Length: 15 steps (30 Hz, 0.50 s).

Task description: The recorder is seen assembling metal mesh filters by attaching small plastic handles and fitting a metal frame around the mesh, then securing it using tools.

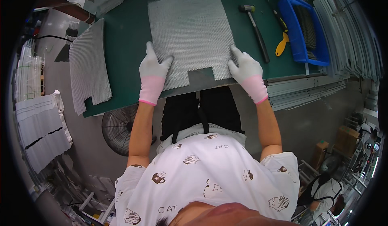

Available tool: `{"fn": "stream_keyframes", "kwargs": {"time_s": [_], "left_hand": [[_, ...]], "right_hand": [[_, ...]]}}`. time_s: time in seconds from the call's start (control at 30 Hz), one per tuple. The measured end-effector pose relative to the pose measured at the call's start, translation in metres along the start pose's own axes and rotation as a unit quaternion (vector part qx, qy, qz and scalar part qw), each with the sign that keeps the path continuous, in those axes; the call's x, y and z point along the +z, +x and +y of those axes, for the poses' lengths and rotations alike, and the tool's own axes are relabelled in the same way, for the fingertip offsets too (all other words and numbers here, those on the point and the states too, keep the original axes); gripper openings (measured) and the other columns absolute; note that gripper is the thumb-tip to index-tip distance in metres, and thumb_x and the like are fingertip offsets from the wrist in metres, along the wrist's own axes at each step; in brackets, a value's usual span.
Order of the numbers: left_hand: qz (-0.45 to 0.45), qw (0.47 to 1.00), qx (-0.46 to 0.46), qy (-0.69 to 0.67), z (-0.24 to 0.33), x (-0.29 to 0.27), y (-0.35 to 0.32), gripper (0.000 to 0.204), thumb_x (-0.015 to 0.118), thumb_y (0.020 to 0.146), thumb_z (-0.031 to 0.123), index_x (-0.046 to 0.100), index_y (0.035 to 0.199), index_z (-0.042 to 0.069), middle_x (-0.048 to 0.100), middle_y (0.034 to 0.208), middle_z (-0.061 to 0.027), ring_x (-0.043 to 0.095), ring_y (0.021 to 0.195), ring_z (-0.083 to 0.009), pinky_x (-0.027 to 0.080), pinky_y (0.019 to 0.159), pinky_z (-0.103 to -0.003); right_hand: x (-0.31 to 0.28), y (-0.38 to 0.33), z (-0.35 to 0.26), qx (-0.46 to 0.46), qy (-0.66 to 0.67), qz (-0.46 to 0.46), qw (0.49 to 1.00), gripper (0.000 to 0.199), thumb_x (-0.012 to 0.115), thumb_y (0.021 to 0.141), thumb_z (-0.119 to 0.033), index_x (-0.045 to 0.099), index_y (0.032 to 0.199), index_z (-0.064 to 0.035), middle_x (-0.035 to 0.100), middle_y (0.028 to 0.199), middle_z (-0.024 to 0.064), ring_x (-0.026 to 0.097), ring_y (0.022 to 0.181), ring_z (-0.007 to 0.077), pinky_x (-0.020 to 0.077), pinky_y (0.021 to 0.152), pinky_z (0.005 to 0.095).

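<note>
A silvery metal mesh sheet point(190, 28) lies flat on the green worktop in front of me, with a rectangular notch cut into its near edge. Both my hands wear white gloves with pink cuffs. My left hand point(155, 67) grips the sheet's left edge near its front corner, thumb on top and fingers along the side. On the opposite edge, my right hand point(246, 67) holds the sheet in a similar way, its fingertips partly hidden by the mesh and glove.
A second notched mesh sheet point(89, 60) overhangs the green worktop's point(125, 44) left end. To the right lie a mallet point(258, 34), a yellow-handled tool point(282, 45) and a blue bin point(292, 44) of mesh pieces. Frames point(343, 32) stack beyond. A floor fan point(115, 133) stands below; a person point(326, 193) is behind right.
</note>
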<state>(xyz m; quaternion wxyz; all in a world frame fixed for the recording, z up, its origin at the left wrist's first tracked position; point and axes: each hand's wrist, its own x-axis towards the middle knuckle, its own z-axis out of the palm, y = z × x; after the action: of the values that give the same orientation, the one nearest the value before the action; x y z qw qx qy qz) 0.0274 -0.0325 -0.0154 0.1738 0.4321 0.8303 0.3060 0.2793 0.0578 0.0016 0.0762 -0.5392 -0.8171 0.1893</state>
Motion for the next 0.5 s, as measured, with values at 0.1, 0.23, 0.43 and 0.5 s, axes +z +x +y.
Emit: {"fn": "stream_keyframes", "kwargs": {"time_s": [0.1,0.23,0.43,0.5], "left_hand": [[0.073,0.958,0.058,0.27,0.022,-0.002,0.002,0.08,0.08,0.07,0.037,0.043,0.139,0.017,0.05,0.125,-0.0181,0.053,0.111,-0.0365,0.046,0.092,-0.045],[0.003,0.89,0.343,0.3,0.017,-0.014,0.016,0.047,0.073,0.073,0.021,0.063,0.118,0.026,0.055,0.121,-0.0084,0.048,0.118,-0.0306,0.034,0.102,-0.047],[-0.039,0.906,0.376,0.189,0.004,-0.012,0.031,0.03,0.065,0.07,0.011,0.068,0.099,0.019,0.061,0.106,-0.0014,0.057,0.103,-0.0229,0.037,0.096,-0.044],[-0.055,0.909,0.371,0.18,0.012,-0.01,0.032,0.028,0.067,0.068,0.01,0.069,0.095,0.019,0.062,0.104,-0.0012,0.057,0.103,-0.0229,0.037,0.098,-0.044]], "right_hand": [[-0.011,0.003,-0.001,0.009,-0.121,-0.041,0.992,0.043,0.062,0.084,-0.029,0.055,0.123,-0.0131,0.058,0.103,0.0158,0.061,0.096,0.0306,0.051,0.082,0.0428],[-0.025,0.017,0.009,-0.14,-0.17,0.007,0.975,0.031,0.067,0.079,-0.031,0.067,0.103,-0.0113,0.055,0.113,0.0163,0.055,0.107,0.0303,0.0494,0.085,0.043],[-0.081,0.196,0.073,-0.143,0.067,0.127,0.979,0.042,0.07,0.08,-0.037,0.066,0.088,0.0038,0.066,0.088,0.019,0.065,0.078,0.0287,0.0516,0.074,0.0374],[-0.11,0.271,0.107,0.018,-0.075,0.33,0.941,0.06,0.072,0.076,-0.05,0.065,0.101,0.0034,0.066,0.098,0.0244,0.066,0.097,0.0317,0.0513,0.083,0.0396]]}}
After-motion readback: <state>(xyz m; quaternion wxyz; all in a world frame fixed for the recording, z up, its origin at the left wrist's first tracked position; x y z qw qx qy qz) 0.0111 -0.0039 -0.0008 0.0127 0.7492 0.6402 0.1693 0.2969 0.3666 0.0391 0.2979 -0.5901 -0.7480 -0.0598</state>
